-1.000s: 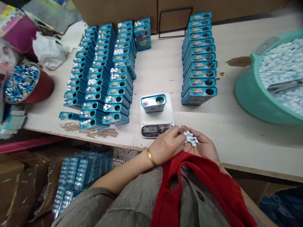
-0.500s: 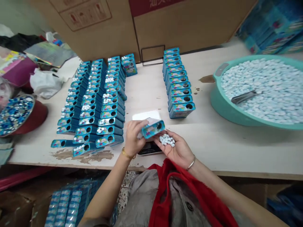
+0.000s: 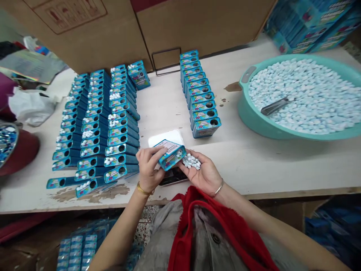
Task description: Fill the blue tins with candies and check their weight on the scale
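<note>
My left hand point(image 3: 150, 167) grips a blue candy tin point(image 3: 171, 153), tilted so that its round opening faces toward my right hand. Small white candies show inside that opening. My right hand point(image 3: 205, 174) is cupped, palm up, right beside the tin, with a heap of white candies point(image 3: 191, 161) lying in it. The tin's lower corner meets or nearly meets the fingers of my right hand. Beneath both hands sits what looks like a scale with a white top point(image 3: 177, 135) and a dark front, mostly covered.
Left of my hands stand rows of blue tins point(image 3: 94, 141), several with candies on top. Another row point(image 3: 201, 98) stands ahead. A turquoise tub point(image 3: 254, 122) of candies holds a metal scoop point(image 3: 275, 106). A red bowl point(image 3: 26, 152) lies far left, cardboard boxes point(image 3: 197, 26) behind.
The view has shifted to the right and turned slightly. My left hand has tipped the tin further, so its printed side and the candies inside show. My right hand still cups the candies.
</note>
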A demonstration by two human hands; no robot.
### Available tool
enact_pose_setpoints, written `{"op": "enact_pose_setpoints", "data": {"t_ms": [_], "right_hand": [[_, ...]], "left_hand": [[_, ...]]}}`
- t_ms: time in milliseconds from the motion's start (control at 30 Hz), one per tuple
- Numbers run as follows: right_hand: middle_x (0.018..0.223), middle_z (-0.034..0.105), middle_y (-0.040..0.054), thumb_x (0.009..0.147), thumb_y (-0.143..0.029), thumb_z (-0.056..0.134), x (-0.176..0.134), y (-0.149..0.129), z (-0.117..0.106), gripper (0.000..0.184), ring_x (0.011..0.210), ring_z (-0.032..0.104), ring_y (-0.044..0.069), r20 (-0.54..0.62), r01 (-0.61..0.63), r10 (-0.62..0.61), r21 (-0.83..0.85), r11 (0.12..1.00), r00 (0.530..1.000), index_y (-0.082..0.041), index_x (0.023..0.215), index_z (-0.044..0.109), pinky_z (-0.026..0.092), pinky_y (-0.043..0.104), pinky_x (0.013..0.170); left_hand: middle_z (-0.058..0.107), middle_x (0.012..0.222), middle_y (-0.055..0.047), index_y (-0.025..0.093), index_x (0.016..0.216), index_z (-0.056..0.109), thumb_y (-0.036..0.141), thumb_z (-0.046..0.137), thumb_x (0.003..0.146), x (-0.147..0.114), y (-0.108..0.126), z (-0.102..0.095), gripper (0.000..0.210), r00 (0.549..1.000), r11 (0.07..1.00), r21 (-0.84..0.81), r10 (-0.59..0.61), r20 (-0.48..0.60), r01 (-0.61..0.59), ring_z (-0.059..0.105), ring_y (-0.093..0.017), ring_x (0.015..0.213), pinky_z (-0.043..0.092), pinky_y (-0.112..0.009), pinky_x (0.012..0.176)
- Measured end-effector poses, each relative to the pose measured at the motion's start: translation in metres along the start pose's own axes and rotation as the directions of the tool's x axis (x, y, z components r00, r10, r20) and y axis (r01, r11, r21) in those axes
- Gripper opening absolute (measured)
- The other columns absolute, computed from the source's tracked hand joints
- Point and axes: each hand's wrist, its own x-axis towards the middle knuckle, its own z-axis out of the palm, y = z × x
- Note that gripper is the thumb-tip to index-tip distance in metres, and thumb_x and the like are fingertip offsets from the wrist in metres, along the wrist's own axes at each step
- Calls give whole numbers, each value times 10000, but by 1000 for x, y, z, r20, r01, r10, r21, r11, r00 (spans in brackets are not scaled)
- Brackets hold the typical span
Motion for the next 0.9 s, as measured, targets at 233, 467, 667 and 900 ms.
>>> {"op": "enact_pose_setpoints", "data": {"t_ms": [233,467,667,900], "right_hand": [[895,754,155,884,-115,465,-4,-12,-12,222,912,733,223,23,25,-23,-88,996,999,-78,866,683,607,306,818],[967,753,159,898,-137,453,-12,-13,-27,232,988,717,233,-2,-10,10,-136,991,1000,-89,926,678,604,318,844],[967,758,142,883,-142,467,-16,-9,-42,233,952,726,209,-1,-76,77,-162,984,997,-100,949,686,615,312,809],[812,763,57,864,-127,482,-18,-9,-61,229,767,728,126,-71,-79,67,-183,980,995,-128,891,709,602,211,747]], "left_hand": [[655,1050,-47,210,1132,561,330,748,776,-9,-20,21,419,932,863,-369,-362,25,345,644,-186,938,518,-325,818],[610,1198,-100,211,1293,477,455,723,787,-8,-32,18,614,954,908,-296,-299,35,295,599,-230,1098,502,-388,929],[594,1138,-101,219,1329,467,284,650,855,-17,37,-1,513,994,994,-83,-73,-78,66,574,-213,1046,507,-358,882],[586,991,-102,132,1075,592,189,407,956,-28,94,29,227,889,990,-128,0,458,66,583,-173,899,527,-288,780]]}}
